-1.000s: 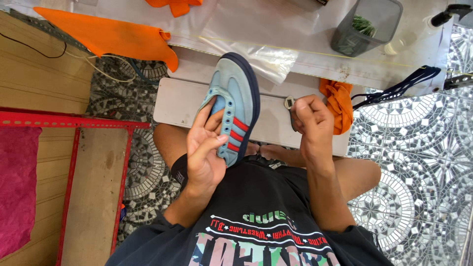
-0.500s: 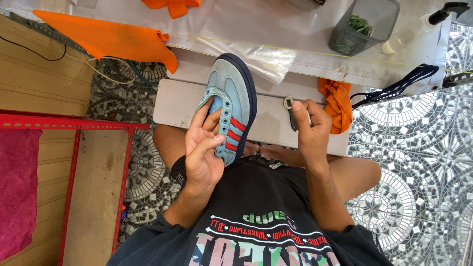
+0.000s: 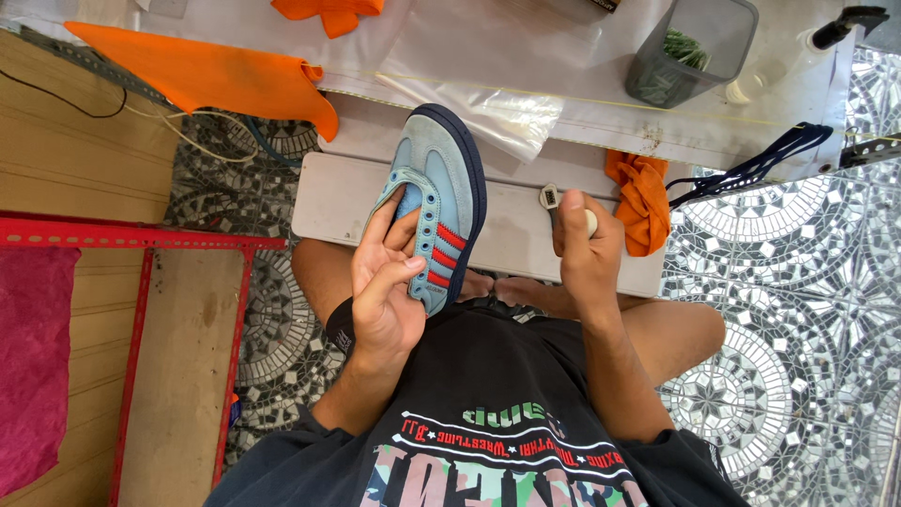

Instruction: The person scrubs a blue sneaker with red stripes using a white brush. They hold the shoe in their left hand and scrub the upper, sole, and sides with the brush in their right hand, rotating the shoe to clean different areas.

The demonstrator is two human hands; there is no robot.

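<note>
1. Left hand (image 3: 387, 282) first: fingers slipped into the mouth of a light blue sneaker (image 3: 436, 202), thumb pressed against its side, so it has the shoe firmly in its grasp.
2. That sneaker, with red side stripes and a navy sole, is held up over the person's lap, toe pointing away toward the table.
3. Right hand (image 3: 587, 249) is curled closed around a small pale-handled tool (image 3: 554, 199), whose metal head pokes out above the thumb, just beside the shoe but apart from it.
4. Below both lies a white board (image 3: 328, 197).
5. Further out: an orange cloth (image 3: 640, 199), dark laces (image 3: 751, 171), a grey container (image 3: 690, 47).
</note>
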